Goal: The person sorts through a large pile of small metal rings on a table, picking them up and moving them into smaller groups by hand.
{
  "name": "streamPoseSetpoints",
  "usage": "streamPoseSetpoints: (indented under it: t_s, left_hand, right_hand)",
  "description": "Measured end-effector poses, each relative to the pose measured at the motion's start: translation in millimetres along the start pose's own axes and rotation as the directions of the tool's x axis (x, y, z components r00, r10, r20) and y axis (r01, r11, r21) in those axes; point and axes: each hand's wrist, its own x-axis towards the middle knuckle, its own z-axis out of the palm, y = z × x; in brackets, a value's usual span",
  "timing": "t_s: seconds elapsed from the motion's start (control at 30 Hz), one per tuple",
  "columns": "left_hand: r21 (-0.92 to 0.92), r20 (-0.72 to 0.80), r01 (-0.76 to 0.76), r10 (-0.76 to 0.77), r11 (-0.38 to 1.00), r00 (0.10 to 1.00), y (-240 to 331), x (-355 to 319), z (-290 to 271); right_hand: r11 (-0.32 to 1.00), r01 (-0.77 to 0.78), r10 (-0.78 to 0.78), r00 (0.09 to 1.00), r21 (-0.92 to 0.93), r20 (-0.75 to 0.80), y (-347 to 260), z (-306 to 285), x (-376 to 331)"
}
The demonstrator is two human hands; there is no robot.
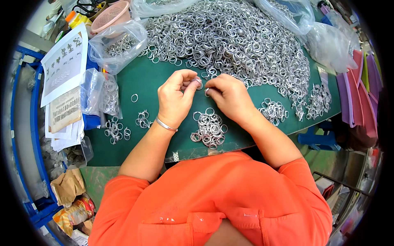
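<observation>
My left hand (174,98), with a bangle at the wrist, pinches a small silver metal ring (199,85) between thumb and fingers. Facing it, my right hand (230,97) has thumb and forefinger closed on another silver ring (207,92). The hands are slightly apart, over the green tabletop (158,71) at the front edge of a big heap of silver rings (230,37). Below and between them lies a small pile of rings (210,129). Another small pile (273,111) sits beside my right wrist, and a little cluster (143,119) is left of my left wrist.
More rings lie at left (115,130) and far right (319,100). Clear plastic bags (117,49) flank the heap. A pink basket (111,17), printed sheets (67,61) and a blue rack (30,164) stand left. Pink and purple sheets (361,94) and a blue stool (318,137) are right.
</observation>
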Motion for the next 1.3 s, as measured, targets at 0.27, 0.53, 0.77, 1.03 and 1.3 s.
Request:
streamPoseSetpoints:
  t_s: [0.27, 0.53, 0.77, 1.03, 1.3]
  left_hand:
    - [-0.059, 0.236, 0.025, -0.01, 0.998, 0.972, 17, -11, 3]
    - [-0.165, 0.323, 0.019, 0.036, 0.986, 0.946, 14, -16, 3]
    - [-0.109, 0.354, -0.085, 0.119, 0.99, 0.928, 12, -15, 3]
    - [-0.152, 0.251, -0.084, 0.121, 0.985, 0.96, 10, -16, 8]
    - [-0.125, 0.351, -0.061, 0.101, 0.99, 0.931, 12, -16, 4]
  right_hand:
    - [0.933, -0.132, 0.16, 0.985, 0.335, -0.058, -13, -29, -24]
    - [0.911, -0.134, 0.185, 0.978, 0.39, -0.097, -18, -35, -32]
    - [0.837, -0.196, 0.262, 0.963, 0.511, -0.059, -12, -26, -34]
    - [0.931, -0.074, 0.131, 0.982, 0.358, -0.139, -18, -25, -35]
    - [0.92, -0.041, 0.107, 0.983, 0.389, -0.15, -14, -23, -36]
